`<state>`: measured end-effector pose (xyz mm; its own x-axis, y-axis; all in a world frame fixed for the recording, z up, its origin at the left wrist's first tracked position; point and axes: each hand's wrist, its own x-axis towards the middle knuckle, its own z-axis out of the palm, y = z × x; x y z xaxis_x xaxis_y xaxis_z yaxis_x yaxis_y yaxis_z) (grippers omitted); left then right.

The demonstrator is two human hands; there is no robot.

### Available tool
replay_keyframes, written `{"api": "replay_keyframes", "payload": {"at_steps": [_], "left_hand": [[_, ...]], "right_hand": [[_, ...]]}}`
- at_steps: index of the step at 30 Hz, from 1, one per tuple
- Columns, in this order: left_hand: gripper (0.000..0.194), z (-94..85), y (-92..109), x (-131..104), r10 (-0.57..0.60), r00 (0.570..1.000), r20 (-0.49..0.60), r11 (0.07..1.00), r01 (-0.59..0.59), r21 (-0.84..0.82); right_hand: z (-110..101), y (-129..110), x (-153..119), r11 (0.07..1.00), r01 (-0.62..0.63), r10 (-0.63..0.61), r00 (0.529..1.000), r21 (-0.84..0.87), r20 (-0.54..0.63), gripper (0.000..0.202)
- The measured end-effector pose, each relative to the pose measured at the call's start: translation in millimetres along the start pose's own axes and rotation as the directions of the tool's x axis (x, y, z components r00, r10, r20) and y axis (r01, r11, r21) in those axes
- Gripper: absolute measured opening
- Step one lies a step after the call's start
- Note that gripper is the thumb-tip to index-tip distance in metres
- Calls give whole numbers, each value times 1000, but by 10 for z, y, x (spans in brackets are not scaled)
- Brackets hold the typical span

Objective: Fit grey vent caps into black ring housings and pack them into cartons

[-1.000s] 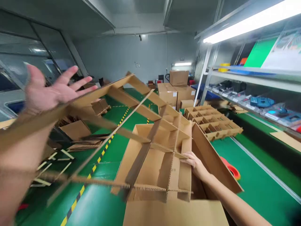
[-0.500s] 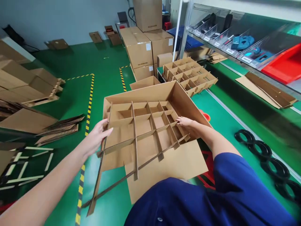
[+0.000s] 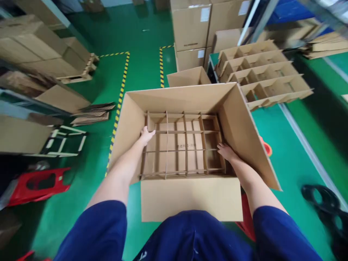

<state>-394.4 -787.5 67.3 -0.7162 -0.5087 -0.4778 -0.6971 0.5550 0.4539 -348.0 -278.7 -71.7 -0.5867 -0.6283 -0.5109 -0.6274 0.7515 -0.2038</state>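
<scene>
A large open cardboard box (image 3: pixel 179 98) stands before me, its near flap (image 3: pixel 190 199) folded out towards my body. Inside it sits a cardboard grid divider (image 3: pixel 186 159), roughly level and below the rim, with the printed box bottom showing through its cells. At the divider's left end, my left hand (image 3: pixel 147 136) grips the edge strip, thumb on the inner side. My right hand (image 3: pixel 225 150) is closed over the strip at the right end; its fingertips are partly hidden.
More grid dividers (image 3: pixel 268 72) lie behind the box on the right. Sealed cartons (image 3: pixel 190 32) are stacked at the back. On the left are a loaded pallet (image 3: pixel 81 74), flattened cardboard (image 3: pixel 94 114) and a red plastic item (image 3: pixel 40 185). Black coils (image 3: pixel 320 197) lie at right.
The divider has gone from tilted, with its left end outside the box, to level inside it. Both hands moved down with it, and my view has tipped downward.
</scene>
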Motion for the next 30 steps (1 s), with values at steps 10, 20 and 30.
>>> {"api": "replay_keyframes", "payload": {"at_steps": [10,20,30], "left_hand": [[89,977,-786,-208,-194,981,-12,944,190,270],[75,797,-590,-75,17,999,-38,913,0,408],[76,1087,-782,76,-13,998,63,930,-11,368]], "right_hand": [[551,-400,374,953,-223,229,973,203,-6,38],[385,-387,685,762,-544,635,734,351,-241,64],[485,-341,734,686,-574,681,722,446,-118,63]]}}
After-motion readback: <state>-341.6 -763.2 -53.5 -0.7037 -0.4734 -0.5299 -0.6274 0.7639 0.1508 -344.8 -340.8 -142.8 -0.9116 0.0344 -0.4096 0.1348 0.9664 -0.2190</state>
